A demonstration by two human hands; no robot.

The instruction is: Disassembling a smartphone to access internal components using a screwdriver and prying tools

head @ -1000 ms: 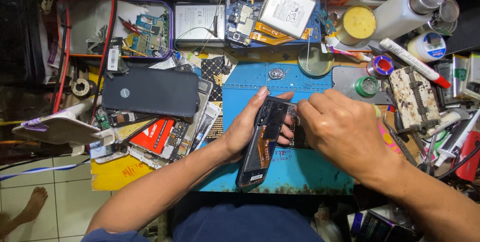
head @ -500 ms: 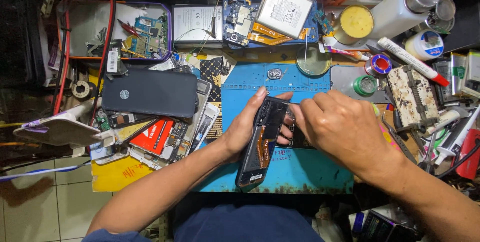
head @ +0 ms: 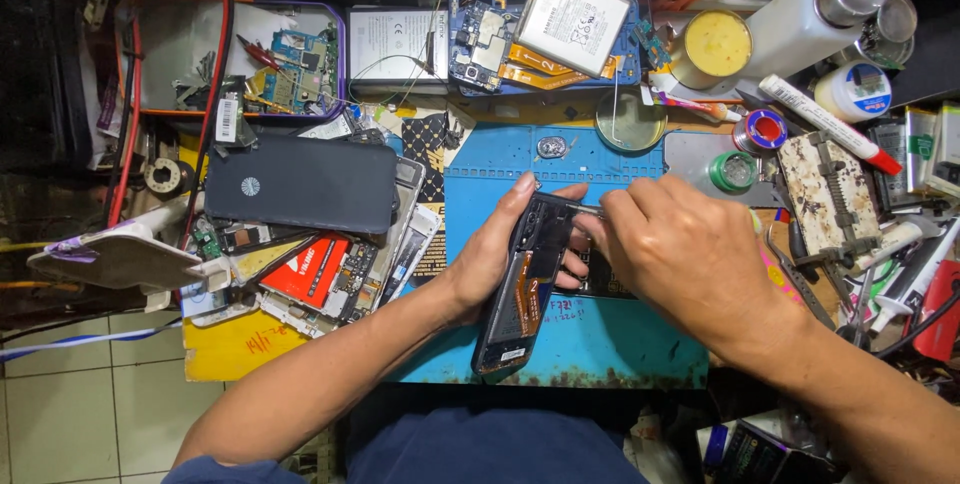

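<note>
Blue rubber mat (head: 600, 339) covers the middle of the worktop (head: 235, 349), and clutter hems it in on every side. To the left lies a dark phone back cover (head: 300, 184) on a heap of phone parts, with a red-labelled piece (head: 310, 274) below it. At the far edge sit a blue phone frame (head: 470, 44) carrying a silver battery (head: 573, 19), a yellow tin (head: 712, 44), a white bottle (head: 800, 14) and a marker pen (head: 830, 124). A round glass dish (head: 630, 122) rests on the mat's far end. To the right stands a rusty, stained clamp block (head: 825, 194) among tubes and tools.

The opened phone (head: 525, 289) is raised over the mat's centre, tilted on its side edge, its long axis running from the near edge up and slightly right toward the far end, its open inside with an orange flex strip facing right. The left hand (head: 495, 254) wraps it from the left, fingers curled round the upper part. The right hand (head: 690, 254) is pinched narrow on a thin metal tool (head: 585, 209) touching the phone's top end.
</note>
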